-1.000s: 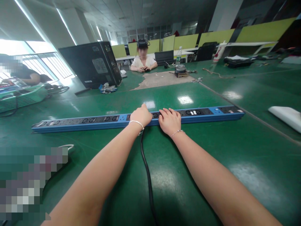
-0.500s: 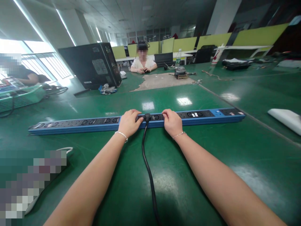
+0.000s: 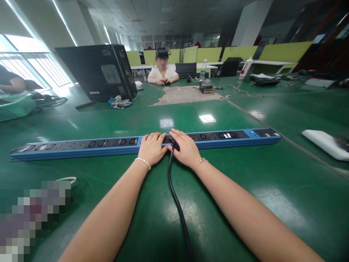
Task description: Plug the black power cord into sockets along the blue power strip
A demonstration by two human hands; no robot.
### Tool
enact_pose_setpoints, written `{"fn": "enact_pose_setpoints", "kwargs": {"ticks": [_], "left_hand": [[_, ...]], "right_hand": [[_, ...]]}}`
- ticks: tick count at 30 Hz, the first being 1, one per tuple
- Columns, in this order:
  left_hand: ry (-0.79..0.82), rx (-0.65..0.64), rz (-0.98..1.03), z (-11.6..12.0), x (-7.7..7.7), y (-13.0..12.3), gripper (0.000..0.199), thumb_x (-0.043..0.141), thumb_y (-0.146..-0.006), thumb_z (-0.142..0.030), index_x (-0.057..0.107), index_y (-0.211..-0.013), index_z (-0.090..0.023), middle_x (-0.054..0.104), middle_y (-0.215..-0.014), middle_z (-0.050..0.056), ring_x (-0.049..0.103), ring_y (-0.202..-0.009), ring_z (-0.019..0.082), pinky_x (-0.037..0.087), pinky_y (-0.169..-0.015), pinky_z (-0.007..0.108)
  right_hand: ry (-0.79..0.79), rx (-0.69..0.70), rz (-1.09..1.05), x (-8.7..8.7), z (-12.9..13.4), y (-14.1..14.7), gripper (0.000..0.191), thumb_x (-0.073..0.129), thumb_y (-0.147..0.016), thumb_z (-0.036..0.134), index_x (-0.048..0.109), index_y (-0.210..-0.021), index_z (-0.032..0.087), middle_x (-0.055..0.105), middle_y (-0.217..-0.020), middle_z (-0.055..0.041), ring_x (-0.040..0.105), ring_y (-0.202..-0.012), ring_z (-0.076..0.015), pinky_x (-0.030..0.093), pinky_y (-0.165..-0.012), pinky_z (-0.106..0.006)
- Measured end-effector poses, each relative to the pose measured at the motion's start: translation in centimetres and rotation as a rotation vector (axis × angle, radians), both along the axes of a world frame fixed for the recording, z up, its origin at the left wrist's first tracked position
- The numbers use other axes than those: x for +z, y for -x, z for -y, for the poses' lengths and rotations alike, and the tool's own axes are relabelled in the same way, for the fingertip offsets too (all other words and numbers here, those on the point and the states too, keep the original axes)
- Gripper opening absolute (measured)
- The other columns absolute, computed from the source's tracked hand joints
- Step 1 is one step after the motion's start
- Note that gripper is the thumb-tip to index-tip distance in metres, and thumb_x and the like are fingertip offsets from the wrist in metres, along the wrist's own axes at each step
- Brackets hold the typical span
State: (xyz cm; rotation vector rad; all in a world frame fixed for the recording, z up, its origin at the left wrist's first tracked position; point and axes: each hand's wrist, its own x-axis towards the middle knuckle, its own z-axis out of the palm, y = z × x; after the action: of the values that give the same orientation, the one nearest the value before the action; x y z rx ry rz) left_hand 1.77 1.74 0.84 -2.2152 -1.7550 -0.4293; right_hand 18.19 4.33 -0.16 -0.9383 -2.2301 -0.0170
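Note:
A long blue power strip (image 3: 131,149) with black sockets lies across the table in front of me. Near its middle a black plug (image 3: 171,139) sits at a socket, and its thick power cord (image 3: 176,198) runs down toward me. My right hand (image 3: 187,147) is closed around the plug from the right, thumb on the near side and fingers over the top. Just left of the plug, my left hand (image 3: 152,147) grips the strip, its fingers bent over the top face. The two thumbs nearly meet at the cord. How far the plug is seated is hidden by my fingers.
On the green table (image 3: 218,203) stand a black computer case (image 3: 95,72), gloves (image 3: 120,102) and a green basket (image 3: 17,106). A white object (image 3: 324,143) lies at the right, a blurred-out item (image 3: 35,211) at the lower left. A person (image 3: 163,69) sits opposite; another is at the left edge.
My right hand has moved left from the strip onto the plug. The left hand stays beside the plug, its fingers now laid further over the strip. The view has shifted slightly.

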Motion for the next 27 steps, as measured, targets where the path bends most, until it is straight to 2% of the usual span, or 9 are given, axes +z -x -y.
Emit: {"fn": "enact_pose_setpoints", "kwargs": {"ticks": [5,11,18,27], "left_hand": [[-0.019,-0.009,0.016,-0.08,-0.21,0.11,0.050,0.039,-0.086,-0.051,0.047,-0.126,-0.022,0.057,-0.122,0.009,0.048,-0.114,0.026,0.034,-0.097,0.042],[-0.014,-0.013,0.032,-0.17,-0.22,0.28,0.050,0.043,-0.084,-0.051,0.047,-0.125,-0.023,0.057,-0.122,0.008,0.048,-0.114,0.026,0.034,-0.097,0.041],[0.005,0.005,0.044,-0.01,-0.07,0.08,0.052,0.042,-0.084,-0.053,0.046,-0.127,-0.024,0.056,-0.124,0.009,0.046,-0.117,0.026,0.033,-0.098,0.042],[0.023,0.008,0.052,-0.02,-0.07,0.06,0.054,0.041,-0.084,-0.055,0.046,-0.128,-0.024,0.055,-0.126,0.009,0.046,-0.118,0.026,0.032,-0.099,0.042]], "right_hand": [[-0.062,-0.039,-0.025,-0.17,-0.49,0.88,0.035,0.043,-0.087,0.020,0.057,-0.117,0.010,0.060,-0.120,-0.0126,0.054,-0.112,-0.0191,0.043,-0.101,-0.032],[-0.083,-0.057,0.007,-0.71,-0.25,0.76,0.037,0.042,-0.088,0.019,0.055,-0.121,0.009,0.057,-0.125,-0.0136,0.055,-0.113,-0.0208,0.045,-0.099,-0.033],[0.010,-0.051,-0.015,0.01,-0.60,0.48,0.038,0.042,-0.086,0.014,0.055,-0.122,0.018,0.058,-0.124,-0.0064,0.055,-0.113,-0.0161,0.046,-0.099,-0.029],[-0.072,-0.043,0.024,-0.49,-0.66,-0.07,0.036,0.040,-0.090,0.018,0.056,-0.122,0.018,0.057,-0.127,-0.0069,0.055,-0.114,-0.0151,0.045,-0.100,-0.028]]}}
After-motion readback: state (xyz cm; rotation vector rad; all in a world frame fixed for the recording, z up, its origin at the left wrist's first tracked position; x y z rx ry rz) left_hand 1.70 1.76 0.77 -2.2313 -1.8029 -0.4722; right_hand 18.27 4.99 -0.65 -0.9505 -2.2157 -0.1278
